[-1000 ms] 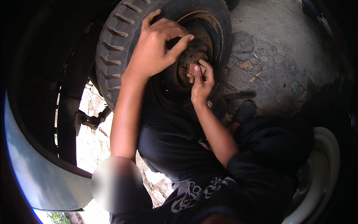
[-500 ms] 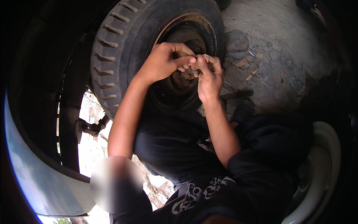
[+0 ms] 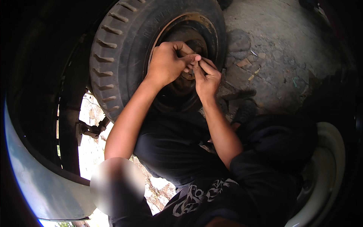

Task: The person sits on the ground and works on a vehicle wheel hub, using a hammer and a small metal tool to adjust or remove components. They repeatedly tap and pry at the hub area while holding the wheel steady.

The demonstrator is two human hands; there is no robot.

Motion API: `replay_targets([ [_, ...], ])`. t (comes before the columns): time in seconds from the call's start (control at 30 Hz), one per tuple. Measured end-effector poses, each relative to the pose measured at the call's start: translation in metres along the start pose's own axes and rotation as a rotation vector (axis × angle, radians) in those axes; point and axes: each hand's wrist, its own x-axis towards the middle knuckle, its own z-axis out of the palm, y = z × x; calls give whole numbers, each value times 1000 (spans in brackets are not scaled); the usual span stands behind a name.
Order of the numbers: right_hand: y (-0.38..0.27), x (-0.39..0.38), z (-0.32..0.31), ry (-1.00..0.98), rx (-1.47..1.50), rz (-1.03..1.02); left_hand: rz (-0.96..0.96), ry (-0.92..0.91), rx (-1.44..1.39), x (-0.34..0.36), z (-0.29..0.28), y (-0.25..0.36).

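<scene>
In front of me stands a large black tyre [image 3: 126,56] on a rusty, dirty wheel rim [image 3: 196,17]. My left hand [image 3: 168,62] is over the rim's hub side, its thumb and fingers drawn together. My right hand [image 3: 208,77] meets it there, thumb and fingertips pinched. Both sets of fingertips touch or nearly touch around something too small and too covered to make out. Behind them, part of the wheel hub [image 3: 185,77] with its bolts shows, and the hands hide the rest.
Rough, cracked ground [image 3: 280,34] with bits of debris [image 3: 244,62] lies to the right. A pale wheel rim [image 3: 332,162] is beside me at lower right. Curved vehicle bodywork [image 3: 45,181] and a metal linkage [image 3: 90,130] are at left. My dark-clad knees are close below the tyre.
My right hand has shifted slightly left and its fingers have closed in toward my left fingertips. My left hand stays almost in place. The view has moved slightly.
</scene>
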Motion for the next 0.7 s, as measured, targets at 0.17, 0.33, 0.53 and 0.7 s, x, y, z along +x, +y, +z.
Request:
replay_targets([
  [0.17, 19, -28, 24, 105, 520, 300, 166, 127, 395, 3, 15, 10],
  [0.33, 32, -10, -2, -7, 699, 436, 128, 116, 383, 1, -3, 3],
  [0.53, 24, 14, -18, -253, 635, 509, 273, 29, 339, 10, -14, -21],
  [0.7, 30, 14, -25, -171, 583, 434, 196, 6, 367, 12, -6, -19],
])
